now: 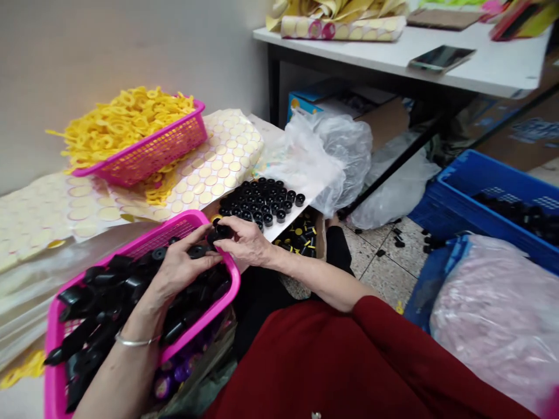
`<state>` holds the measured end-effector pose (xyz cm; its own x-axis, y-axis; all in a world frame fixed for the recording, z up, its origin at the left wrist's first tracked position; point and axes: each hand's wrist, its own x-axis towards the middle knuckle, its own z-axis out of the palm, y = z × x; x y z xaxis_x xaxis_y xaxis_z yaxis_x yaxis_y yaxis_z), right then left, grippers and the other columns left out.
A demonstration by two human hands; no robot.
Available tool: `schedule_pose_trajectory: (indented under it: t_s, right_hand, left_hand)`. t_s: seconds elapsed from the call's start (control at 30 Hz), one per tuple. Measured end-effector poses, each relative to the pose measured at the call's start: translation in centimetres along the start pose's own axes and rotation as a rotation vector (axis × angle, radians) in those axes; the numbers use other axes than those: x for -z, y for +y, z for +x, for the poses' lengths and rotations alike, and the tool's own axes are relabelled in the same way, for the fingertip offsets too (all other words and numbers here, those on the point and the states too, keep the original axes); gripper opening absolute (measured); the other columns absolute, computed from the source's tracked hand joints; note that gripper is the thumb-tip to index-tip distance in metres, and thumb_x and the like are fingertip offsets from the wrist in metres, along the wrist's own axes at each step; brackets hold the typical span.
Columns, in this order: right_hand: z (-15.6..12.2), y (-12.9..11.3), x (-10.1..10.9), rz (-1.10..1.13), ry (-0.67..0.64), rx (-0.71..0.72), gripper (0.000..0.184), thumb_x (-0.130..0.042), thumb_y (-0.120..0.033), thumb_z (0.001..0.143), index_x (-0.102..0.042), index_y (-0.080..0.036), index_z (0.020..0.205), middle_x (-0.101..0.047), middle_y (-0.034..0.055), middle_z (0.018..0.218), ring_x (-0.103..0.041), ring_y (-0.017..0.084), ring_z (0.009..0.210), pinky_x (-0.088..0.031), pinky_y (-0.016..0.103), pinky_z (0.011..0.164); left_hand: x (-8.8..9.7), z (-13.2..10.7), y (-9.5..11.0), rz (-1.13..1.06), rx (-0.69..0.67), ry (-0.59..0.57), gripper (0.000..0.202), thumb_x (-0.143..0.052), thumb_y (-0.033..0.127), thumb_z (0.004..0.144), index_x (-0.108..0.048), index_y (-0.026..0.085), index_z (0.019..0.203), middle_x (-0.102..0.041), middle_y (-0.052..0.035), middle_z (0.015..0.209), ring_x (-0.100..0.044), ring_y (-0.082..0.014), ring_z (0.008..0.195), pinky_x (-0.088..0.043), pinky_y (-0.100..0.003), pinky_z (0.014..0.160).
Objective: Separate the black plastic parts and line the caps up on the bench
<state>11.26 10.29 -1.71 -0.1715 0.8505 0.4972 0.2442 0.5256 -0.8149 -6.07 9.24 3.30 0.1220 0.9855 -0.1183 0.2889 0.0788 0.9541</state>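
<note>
Above the near pink basket (236, 279), full of black plastic parts (109, 279), my two hands meet at its far right rim. My left hand (181, 267) is closed around a black round plastic part (197, 251), whose flat end shows between thumb and fingers. My right hand (247, 241) pinches a small black plastic cap (222, 230) right beside the left fingertips. Whether the two pieces touch is hidden by the fingers. Just beyond, many black round caps (262, 201) stand close together on a white board (317, 195).
A second pink basket (152, 145) heaped with yellow plastic rings (126, 125) rests on sticker sheets (218, 169). Under the board is a box of black and yellow pieces (301, 235). A white table (371, 58) with a phone (441, 58), plastic bags (336, 151) and a blue crate (502, 180) lie beyond.
</note>
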Motion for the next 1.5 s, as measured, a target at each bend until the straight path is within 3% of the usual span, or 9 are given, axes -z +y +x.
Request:
schedule_pose_trajectory:
  t_s: [0.17, 0.3, 0.43, 0.57, 0.77, 0.9, 1.03, 1.13, 1.5]
  right_hand:
    - [-2.9, 3.1, 6.3, -0.242, 0.402, -0.207, 0.028, -0.060, -0.025, 0.078, -0.062, -0.019, 0.105, -0.066, 0.0061, 0.098, -0.061, 0.017, 0.079, -0.053, 0.030, 0.074]
    - [-5.4, 8.0, 11.0, -0.604, 0.410, -0.391, 0.024, -0.053, -0.019, 0.073, -0.063, -0.017, 0.096, -0.063, 0.0083, 0.090, -0.059, 0.023, 0.080, -0.051, 0.037, 0.077]
    - [-5.7, 12.1, 11.6, -0.709, 0.360, -0.389, 0.027, -0.051, -0.021, 0.074, -0.059, -0.017, 0.099, -0.062, 0.0104, 0.092, -0.058, 0.025, 0.079, -0.051, 0.041, 0.076]
    - [-5.2, 13.3, 10.9, -0.653, 0.341, -0.344, 0.034, -0.052, -0.026, 0.076, -0.053, -0.017, 0.109, -0.061, 0.0096, 0.090, -0.059, 0.026, 0.079, -0.052, 0.041, 0.074]
    - [-7.3, 12.2, 10.8, -0.613, 0.371, -0.303, 0.032, -0.055, -0.029, 0.079, -0.053, -0.018, 0.109, -0.060, 0.0109, 0.102, -0.059, 0.019, 0.066, -0.053, 0.039, 0.071]
    - [-9.5, 11.0, 10.0, -0.544, 0.296, -0.267, 0.020, -0.056, -0.029, 0.080, -0.056, -0.020, 0.098, -0.059, 0.0072, 0.097, -0.057, 0.016, 0.061, -0.051, 0.034, 0.064]
    - [-11.2, 9.9, 9.0, -0.454, 0.185, -0.259, 0.015, -0.057, -0.029, 0.081, -0.056, -0.020, 0.093, -0.059, 0.0039, 0.087, -0.056, 0.015, 0.059, -0.048, 0.031, 0.058]
    - [-12.0, 9.3, 8.8, -0.409, 0.137, -0.274, 0.012, -0.057, -0.028, 0.082, -0.057, -0.020, 0.091, -0.058, 0.0034, 0.085, -0.056, 0.015, 0.059, -0.047, 0.030, 0.056]
    - [-13.8, 7.4, 10.6, -0.283, 0.151, -0.321, 0.006, -0.059, -0.025, 0.081, -0.059, -0.020, 0.084, -0.057, 0.0030, 0.080, -0.052, 0.014, 0.060, -0.043, 0.030, 0.058]
  left_hand:
    - [0.4, 0.8, 0.5, -0.320, 0.025, 0.166, 0.043, -0.091, 0.039, 0.050, -0.073, 0.020, 0.084, -0.067, 0.0012, 0.061, -0.050, -0.0088, 0.043, -0.039, -0.019, 0.040]
    - [0.9, 1.2, 1.4, -0.601, 0.236, 0.008, 0.057, -0.068, 0.068, 0.071, -0.070, 0.012, 0.084, -0.071, -0.0088, 0.074, -0.055, -0.0113, 0.050, -0.046, -0.022, 0.044]
    - [0.5, 1.1, 1.7, -0.747, 0.312, -0.069, 0.042, -0.051, 0.049, 0.091, -0.067, 0.010, 0.089, -0.071, -0.0121, 0.084, -0.067, -0.0170, 0.068, -0.056, -0.029, 0.061]
    - [0.4, 1.2, 1.4, -0.747, 0.235, -0.064, 0.017, -0.054, 0.021, 0.086, -0.066, 0.011, 0.091, -0.070, -0.0094, 0.085, -0.068, -0.0176, 0.078, -0.057, -0.031, 0.073]
    - [3.9, 1.8, 0.5, -0.145, 0.090, 0.076, 0.009, -0.064, 0.012, 0.066, -0.066, 0.013, 0.075, -0.059, 0.0013, 0.060, -0.051, -0.0104, 0.054, -0.044, -0.024, 0.054]
    - [5.9, 1.8, -0.5, 0.524, 0.090, -0.124, 0.019, -0.073, 0.019, 0.063, -0.072, 0.012, 0.081, -0.062, -0.0001, 0.068, -0.052, -0.0134, 0.066, -0.046, -0.029, 0.070]
    - [4.4, 1.8, -0.9, 1.110, 0.046, -0.362, 0.036, -0.066, 0.016, 0.065, -0.074, 0.016, 0.100, -0.066, -0.0067, 0.100, -0.060, -0.0236, 0.090, -0.047, -0.033, 0.082]
    - [2.8, 1.8, -0.9, 1.452, 0.112, -0.316, 0.039, -0.054, 0.013, 0.074, -0.071, 0.015, 0.109, -0.064, -0.0130, 0.111, -0.062, -0.0296, 0.097, -0.047, -0.037, 0.080]
    - [1.5, 1.4, -0.6, 1.703, 0.097, -0.385, 0.043, -0.046, 0.014, 0.078, -0.071, 0.018, 0.113, -0.062, -0.0152, 0.113, -0.065, -0.0299, 0.098, -0.046, -0.033, 0.073]
